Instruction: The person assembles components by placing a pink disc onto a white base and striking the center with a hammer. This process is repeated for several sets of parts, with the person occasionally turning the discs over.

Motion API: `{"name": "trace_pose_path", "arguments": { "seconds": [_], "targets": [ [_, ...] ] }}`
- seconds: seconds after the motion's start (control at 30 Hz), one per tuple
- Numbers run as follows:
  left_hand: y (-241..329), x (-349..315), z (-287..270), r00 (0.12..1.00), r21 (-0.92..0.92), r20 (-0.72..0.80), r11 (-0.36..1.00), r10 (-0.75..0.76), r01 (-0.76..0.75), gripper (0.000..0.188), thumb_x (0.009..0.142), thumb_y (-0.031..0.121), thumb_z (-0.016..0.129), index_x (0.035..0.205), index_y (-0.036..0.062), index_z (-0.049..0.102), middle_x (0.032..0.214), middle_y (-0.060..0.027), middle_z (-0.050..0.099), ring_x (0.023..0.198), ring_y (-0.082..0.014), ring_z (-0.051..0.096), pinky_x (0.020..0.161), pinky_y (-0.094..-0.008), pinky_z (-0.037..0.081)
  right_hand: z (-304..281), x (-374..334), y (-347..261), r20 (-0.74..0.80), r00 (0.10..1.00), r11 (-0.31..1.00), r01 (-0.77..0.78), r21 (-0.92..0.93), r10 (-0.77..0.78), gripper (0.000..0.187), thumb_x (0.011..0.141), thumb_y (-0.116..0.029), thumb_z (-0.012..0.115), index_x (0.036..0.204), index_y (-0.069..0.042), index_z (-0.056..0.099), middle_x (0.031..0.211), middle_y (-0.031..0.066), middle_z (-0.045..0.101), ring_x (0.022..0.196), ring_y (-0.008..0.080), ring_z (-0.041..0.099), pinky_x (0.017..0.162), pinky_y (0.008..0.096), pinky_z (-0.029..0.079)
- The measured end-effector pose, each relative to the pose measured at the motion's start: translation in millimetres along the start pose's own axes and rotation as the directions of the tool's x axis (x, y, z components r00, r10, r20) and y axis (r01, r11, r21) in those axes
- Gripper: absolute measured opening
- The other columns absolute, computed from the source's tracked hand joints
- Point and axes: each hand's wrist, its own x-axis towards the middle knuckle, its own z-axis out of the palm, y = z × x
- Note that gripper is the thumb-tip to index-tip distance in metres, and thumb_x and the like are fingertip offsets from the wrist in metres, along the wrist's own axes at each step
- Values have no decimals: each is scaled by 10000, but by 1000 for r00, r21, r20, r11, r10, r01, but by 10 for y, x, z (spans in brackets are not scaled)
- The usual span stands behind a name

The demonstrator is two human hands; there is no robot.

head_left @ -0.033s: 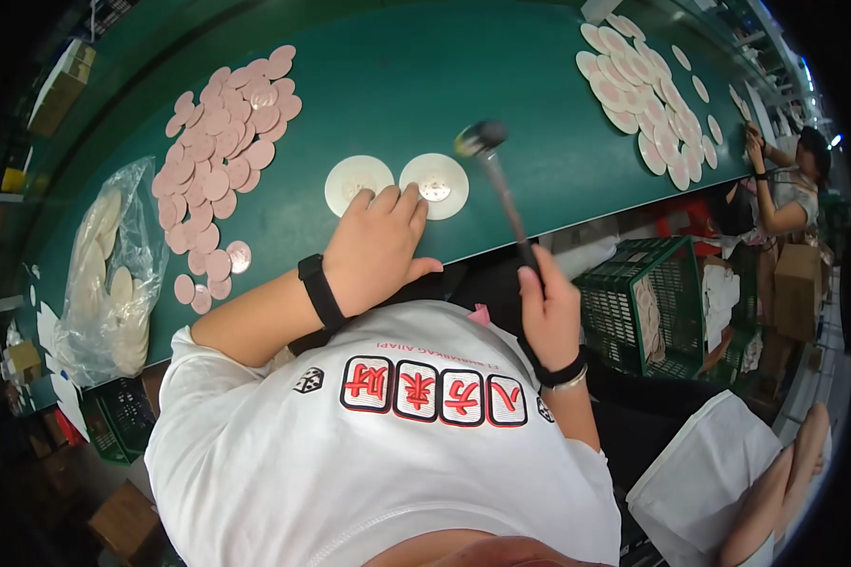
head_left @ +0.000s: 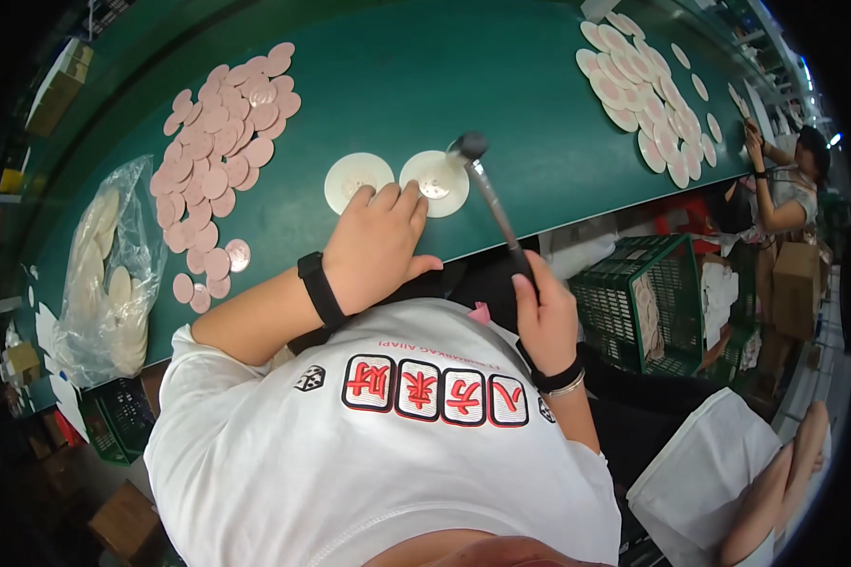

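Observation:
Two white round discs (head_left: 359, 180) lie side by side on the green table. The right-hand disc (head_left: 451, 194) carries a shiny, smaller circle at its middle. My left hand (head_left: 378, 241) lies flat with its fingertips on the near edges of both discs; its fingers are apart and the thumb points right. In my right hand (head_left: 548, 321) is a mallet with a black handle end, a metal shaft and a dark round head (head_left: 470, 146). The mallet head overlaps the far right rim of the right-hand disc; I cannot tell whether it touches.
Pink discs (head_left: 216, 142) pile at left, beside a clear plastic bag (head_left: 113, 283) of pale discs. White discs with pink middles (head_left: 645, 99) spread at far right. Green crates (head_left: 624, 302) stand below the table's right edge. Another person (head_left: 780, 189) works at the far right.
The mallet head has shifted left and slightly down, toward the right-hand disc. My right hand has moved a little with it. The left hand stays in place.

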Motion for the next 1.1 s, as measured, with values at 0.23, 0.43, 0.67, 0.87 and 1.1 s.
{"name": "trace_pose_path", "arguments": {
  "seconds": [0.23,0.43,0.67,0.87,1.1],
  "targets": [
    [-97,-6,87,997,-10,-55,999,46,-47,785,896,613,681,1359,-20,641,1381,-125,625,1168,-235,584,1028,-385,431,47,-100,-340,-32,999,989,-31,-144,26,350,1025,-105,648,1363,-15,643,1024,257,719,807,431,713,720,418,570],
    [-94,-18,124,995,21,-72,998,61,-60,788,902,607,675,1376,-21,633,1383,-127,624,1184,-232,577,1043,-388,422,31,-20,-319,59,998,958,2,-288,16,357,1022,-104,646,1367,-12,634,1007,258,724,832,436,724,715,437,578],
    [-119,-17,114,995,-3,-69,998,66,-66,775,905,598,678,1364,-26,634,1381,-133,621,1239,-256,561,1090,-416,409,52,-11,-415,72,996,963,-22,-270,43,351,1025,-123,644,1360,-17,634,979,244,735,843,431,732,690,452,577],
    [-50,8,121,993,-200,-103,976,60,-80,729,923,567,681,1340,-28,630,1369,-165,616,1324,-305,537,1158,-481,374,198,79,-248,75,995,921,-31,-388,65,337,1033,-157,646,1341,-19,647,980,248,733,807,427,729,666,445,572],
    [-144,55,91,981,-369,-166,917,97,-153,708,934,519,698,1372,-29,605,1443,-208,572,1414,-342,492,1209,-528,328,30,159,-179,91,993,981,-52,-185,70,336,1037,-152,649,1338,-4,648,972,261,727,768,416,724,657,410,563]
  ]
}}
